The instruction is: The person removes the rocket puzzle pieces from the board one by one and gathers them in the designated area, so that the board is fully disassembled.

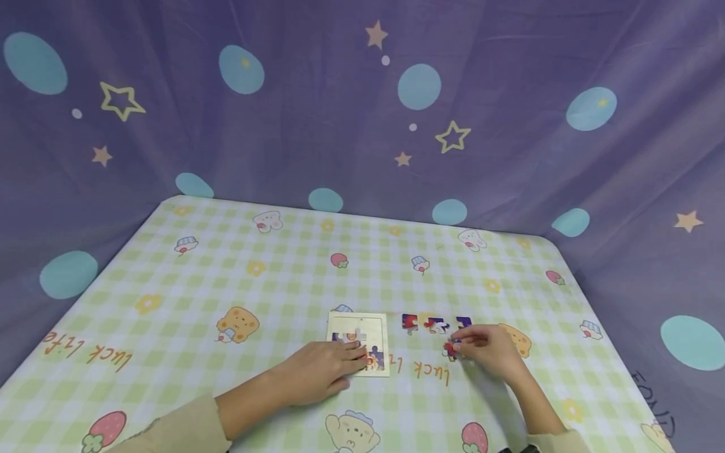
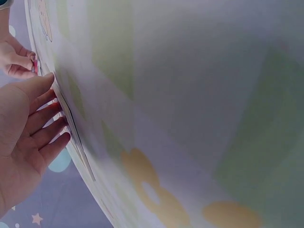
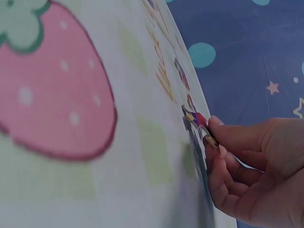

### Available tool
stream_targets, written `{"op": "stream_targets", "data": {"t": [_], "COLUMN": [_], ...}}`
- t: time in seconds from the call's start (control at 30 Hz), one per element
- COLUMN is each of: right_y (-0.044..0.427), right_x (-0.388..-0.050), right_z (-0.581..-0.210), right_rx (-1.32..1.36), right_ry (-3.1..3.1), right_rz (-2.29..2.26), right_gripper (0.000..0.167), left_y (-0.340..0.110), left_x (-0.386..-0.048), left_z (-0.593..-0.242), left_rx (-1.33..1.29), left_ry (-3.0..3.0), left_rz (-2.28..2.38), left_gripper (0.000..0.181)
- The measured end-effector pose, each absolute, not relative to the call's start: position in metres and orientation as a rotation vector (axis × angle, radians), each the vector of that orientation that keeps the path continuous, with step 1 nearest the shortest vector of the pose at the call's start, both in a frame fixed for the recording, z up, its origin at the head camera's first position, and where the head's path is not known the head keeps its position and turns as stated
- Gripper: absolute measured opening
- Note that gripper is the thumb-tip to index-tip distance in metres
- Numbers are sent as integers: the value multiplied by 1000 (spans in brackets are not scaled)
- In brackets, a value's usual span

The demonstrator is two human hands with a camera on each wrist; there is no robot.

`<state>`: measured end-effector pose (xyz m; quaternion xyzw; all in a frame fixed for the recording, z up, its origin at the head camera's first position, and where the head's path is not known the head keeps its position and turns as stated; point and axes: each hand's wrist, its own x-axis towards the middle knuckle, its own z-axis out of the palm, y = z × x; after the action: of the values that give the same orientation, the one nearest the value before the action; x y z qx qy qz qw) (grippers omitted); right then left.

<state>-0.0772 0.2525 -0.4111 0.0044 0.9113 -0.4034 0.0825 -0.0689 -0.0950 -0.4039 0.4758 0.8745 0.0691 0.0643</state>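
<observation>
A pale wooden puzzle tray [image 1: 386,343] lies on the table, with several purple and orange jigsaw pieces [image 1: 376,358] fitted in its lower part. My left hand [image 1: 317,372] rests on the tray's left side, fingers extended over the pieces and hiding some of them. In the left wrist view that hand [image 2: 21,126] has its fingers straight along the tray edge. To the right, my right hand [image 1: 491,351] pinches a red, blue and yellow jigsaw piece [image 3: 200,119] between thumb and fingers. The piece is tilted, low over the tablecloth or touching it; I cannot tell which.
Just beyond the right hand lie three loose pieces in a row: a red one [image 1: 409,322], a red-and-white one [image 1: 437,325] and a purple one [image 1: 463,321]. A green checked tablecloth [image 1: 294,264] covers the table. Behind it hangs a purple curtain [image 1: 317,126].
</observation>
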Motion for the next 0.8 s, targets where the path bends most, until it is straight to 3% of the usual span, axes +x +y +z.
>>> {"op": "stream_targets", "data": {"t": [0.33,0.8], "right_y": [263,263], "right_x": [-72,-73], "right_z": [-409,-411], "right_rx": [240,240], "right_ry": [2998,3066], "right_rz": [-967,-902], "right_gripper": [18,13], "left_y": [-93,-90], "left_x": [-67,-76], "left_z": [-404,-403], "left_rx": [1363,1120], "left_ry": [2650,2637], "left_rz": [324,762], "left_gripper": [41,23]}}
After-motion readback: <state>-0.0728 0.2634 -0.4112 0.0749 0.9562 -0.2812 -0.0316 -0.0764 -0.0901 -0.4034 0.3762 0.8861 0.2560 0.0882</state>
